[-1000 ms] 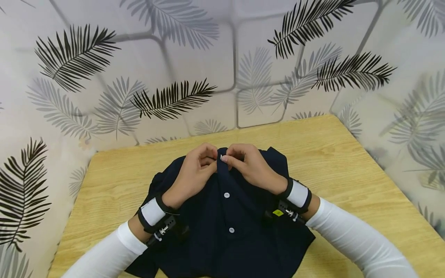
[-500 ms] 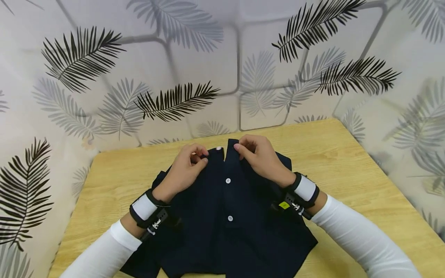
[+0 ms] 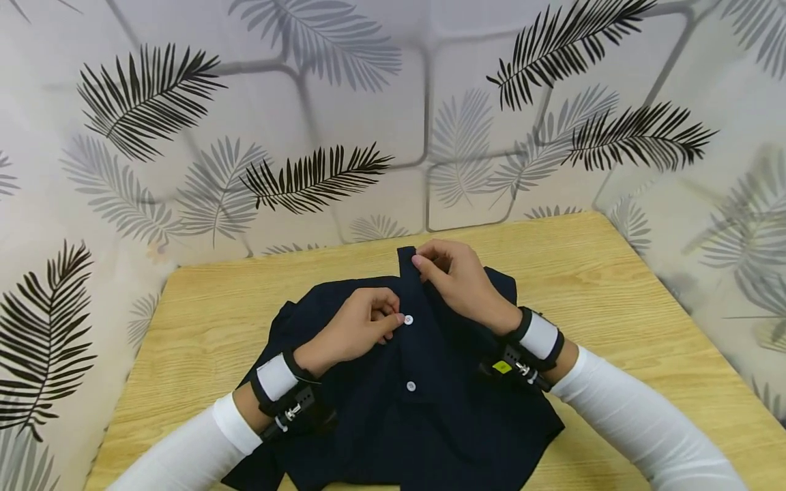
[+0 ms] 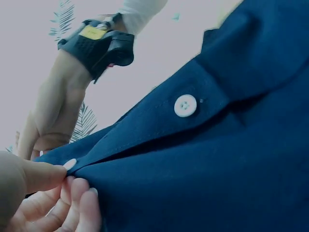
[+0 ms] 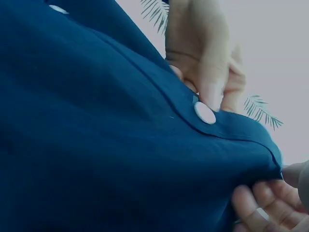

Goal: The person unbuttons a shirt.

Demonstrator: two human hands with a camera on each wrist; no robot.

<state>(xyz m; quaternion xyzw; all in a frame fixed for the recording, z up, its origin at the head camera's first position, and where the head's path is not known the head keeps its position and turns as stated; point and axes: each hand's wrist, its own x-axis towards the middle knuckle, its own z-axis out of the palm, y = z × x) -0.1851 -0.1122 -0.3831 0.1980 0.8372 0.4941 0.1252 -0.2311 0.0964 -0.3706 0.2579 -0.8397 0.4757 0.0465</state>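
A dark navy shirt [image 3: 362, 436] lies spread front up across the wood-grain surface [image 3: 638, 327]. Its stitched placket [image 3: 414, 354] runs lengthwise down the middle, its far end jutting past the cloth beside it. The placket bears an upper white button [image 3: 408, 320] and a lower white button [image 3: 411, 387], both round, one below the other.

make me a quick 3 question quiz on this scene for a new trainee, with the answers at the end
1. True or false: in the head view, the right hand is nearer the far edge of the table than the left hand.

2. What does the left hand's thumb touch?
A. the table
B. the upper white button
C. the right hand

3. How many white buttons show on the dark shirt in the head view?

Key: 1. True. 2. B. 3. Two.
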